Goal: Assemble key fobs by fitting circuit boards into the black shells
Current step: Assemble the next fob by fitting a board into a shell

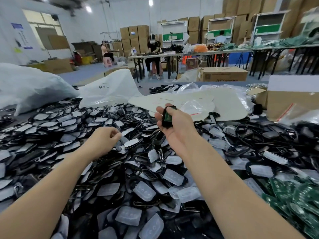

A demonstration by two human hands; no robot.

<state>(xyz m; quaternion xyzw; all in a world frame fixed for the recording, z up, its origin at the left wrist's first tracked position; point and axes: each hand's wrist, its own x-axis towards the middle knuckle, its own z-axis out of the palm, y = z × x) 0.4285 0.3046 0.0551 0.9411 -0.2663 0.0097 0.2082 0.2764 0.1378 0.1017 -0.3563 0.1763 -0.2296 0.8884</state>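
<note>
In a workshop, a heap of black shells (141, 188) spreads out; green circuit boards (293, 195) are cut off lower right. The right hand (174, 128) grips a board-fitted shell (168, 118) above the heap. The left hand (103, 140) curls over it, its hold unclear.

Your head camera is looking forward and down, close over the shell pile (131, 190), with far tables (172, 55) at 12 o'clock.

Faint print on white bag (107, 88), on cardboard box (222, 75), seemingly illegible
</note>
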